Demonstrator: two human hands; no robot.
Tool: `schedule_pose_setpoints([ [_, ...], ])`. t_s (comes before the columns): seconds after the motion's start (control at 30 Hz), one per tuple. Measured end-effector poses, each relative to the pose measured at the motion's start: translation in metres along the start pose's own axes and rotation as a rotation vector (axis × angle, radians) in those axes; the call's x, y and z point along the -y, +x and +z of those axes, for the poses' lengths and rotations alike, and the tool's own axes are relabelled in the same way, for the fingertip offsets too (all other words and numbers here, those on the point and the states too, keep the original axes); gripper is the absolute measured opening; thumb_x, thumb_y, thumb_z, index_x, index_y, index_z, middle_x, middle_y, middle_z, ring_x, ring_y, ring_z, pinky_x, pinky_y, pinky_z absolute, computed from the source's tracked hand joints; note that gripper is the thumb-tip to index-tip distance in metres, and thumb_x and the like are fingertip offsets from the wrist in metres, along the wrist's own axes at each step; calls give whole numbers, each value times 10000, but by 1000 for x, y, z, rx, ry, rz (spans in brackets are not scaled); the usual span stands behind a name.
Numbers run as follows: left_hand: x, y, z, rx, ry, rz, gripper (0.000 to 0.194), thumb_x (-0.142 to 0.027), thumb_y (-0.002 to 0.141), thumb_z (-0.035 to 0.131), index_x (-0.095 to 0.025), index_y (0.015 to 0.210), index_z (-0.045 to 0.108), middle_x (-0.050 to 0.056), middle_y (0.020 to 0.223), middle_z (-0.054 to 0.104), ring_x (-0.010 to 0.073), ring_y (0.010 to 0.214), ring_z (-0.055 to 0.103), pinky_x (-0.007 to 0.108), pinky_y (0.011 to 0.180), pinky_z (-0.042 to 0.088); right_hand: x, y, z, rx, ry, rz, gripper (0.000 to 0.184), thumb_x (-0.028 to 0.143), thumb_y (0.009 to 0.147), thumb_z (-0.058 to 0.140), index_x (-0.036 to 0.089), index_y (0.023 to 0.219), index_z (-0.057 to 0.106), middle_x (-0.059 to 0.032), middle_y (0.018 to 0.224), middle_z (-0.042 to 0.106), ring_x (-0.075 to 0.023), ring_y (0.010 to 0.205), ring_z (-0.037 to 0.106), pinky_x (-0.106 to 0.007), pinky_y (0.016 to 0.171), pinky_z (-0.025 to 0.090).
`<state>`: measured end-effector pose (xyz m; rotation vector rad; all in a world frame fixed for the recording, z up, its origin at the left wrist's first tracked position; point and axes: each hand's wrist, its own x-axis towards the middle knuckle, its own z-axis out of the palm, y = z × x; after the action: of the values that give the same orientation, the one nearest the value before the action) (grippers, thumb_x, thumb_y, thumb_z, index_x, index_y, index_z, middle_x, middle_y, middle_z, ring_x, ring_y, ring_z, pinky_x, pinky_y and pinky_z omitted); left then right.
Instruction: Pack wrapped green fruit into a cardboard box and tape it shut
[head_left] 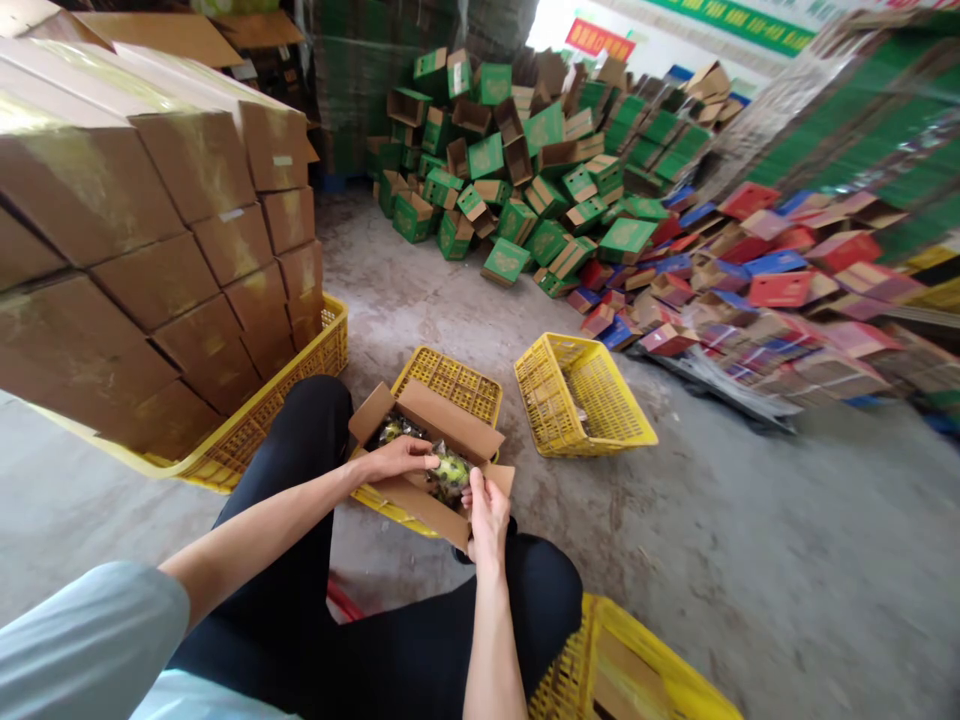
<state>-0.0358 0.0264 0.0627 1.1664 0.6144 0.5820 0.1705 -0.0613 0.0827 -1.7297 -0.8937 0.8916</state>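
An unsealed cardboard box (418, 510) with its flaps spread rests on an upturned yellow crate (450, 382) between my knees. Over the box, a clear plastic packet with something green inside (451, 468) is held at both ends. My left hand (401, 456) pinches its left end, and my right hand (486, 510) grips the right end. More shiny clear packets (397, 427) with dark and green contents lie inside the box, partly hidden by my hands.
Stacked cardboard cartons (165, 270) fill a long yellow crate (277, 420) at left. Another yellow crate (592, 395) stands on the floor ahead, and one (622, 670) sits by my right knee. Green boxes (517, 200) and red and blue boxes (772, 280) lie heaped beyond.
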Motion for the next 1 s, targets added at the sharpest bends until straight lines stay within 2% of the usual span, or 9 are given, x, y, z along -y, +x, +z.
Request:
schedule_pose_setpoints([
  [0.1, -1, 0, 2, 4, -94, -26, 468, -567, 748, 837, -150, 948, 765, 61, 954, 743, 192, 855, 666, 292, 841, 506, 0, -1, 1, -1, 1, 1, 685, 879, 693, 653, 196, 667, 700, -41, 543, 656, -203, 512, 606, -311, 525, 499],
  [0.23, -1, 2, 2, -75, -103, -52, 475, -587, 714, 851, -142, 842, 745, 49, 841, 733, 202, 824, 693, 310, 827, 543, 0, 0, 1, -5, 9, 4, 672, 873, 715, 636, 206, 642, 675, -36, 550, 649, -200, 522, 607, -308, 530, 493],
  [0.4, 1, 3, 0, -133, -116, -94, 491, -596, 701, 856, -143, 852, 741, 54, 822, 751, 216, 819, 727, 324, 822, 564, -3, 2, -1, -5, 4, -29, 639, 819, 715, 689, 182, 682, 709, -21, 548, 626, -191, 541, 595, -293, 535, 501],
  [0.5, 2, 3, -1, -126, -101, -106, 506, -612, 710, 846, -137, 855, 748, 62, 803, 758, 220, 801, 733, 320, 790, 567, -5, 3, -2, 6, 33, -20, 612, 764, 727, 721, 159, 805, 770, -67, 708, 733, -231, 649, 672, -307, 586, 551],
  [0.6, 3, 3, -1, -136, -85, -111, 536, -639, 719, 830, -135, 886, 762, 68, 790, 762, 221, 770, 734, 314, 753, 567, -7, 3, 0, 91, 138, 32, 584, 710, 745, 747, 174, 974, 785, -109, 963, 798, -292, 845, 742, -333, 667, 602],
  [0.67, 5, 3, -2, -140, -85, -116, 551, -654, 720, 823, -134, 897, 766, 72, 795, 766, 225, 771, 737, 316, 753, 569, -8, 3, 1, 157, 188, 64, 579, 680, 756, 761, 189, 1064, 772, -116, 1057, 798, -304, 922, 753, -339, 697, 616],
  [0.83, 11, 5, -4, -148, -79, -133, 594, -701, 721, 793, -132, 886, 764, 73, 783, 765, 226, 770, 740, 317, 763, 575, -11, 3, 2, 212, 211, 93, 616, 657, 772, 766, 178, 1159, 751, -131, 1102, 794, -299, 954, 762, -350, 752, 628],
  [1.0, 11, 5, -5, -145, -27, -126, 653, -745, 727, 750, -116, 902, 763, 84, 801, 771, 231, 774, 743, 325, 779, 579, -17, 6, 0, 197, 175, 77, 615, 688, 784, 726, 183, 1133, 767, -129, 1149, 786, -292, 952, 761, -346, 769, 628],
])
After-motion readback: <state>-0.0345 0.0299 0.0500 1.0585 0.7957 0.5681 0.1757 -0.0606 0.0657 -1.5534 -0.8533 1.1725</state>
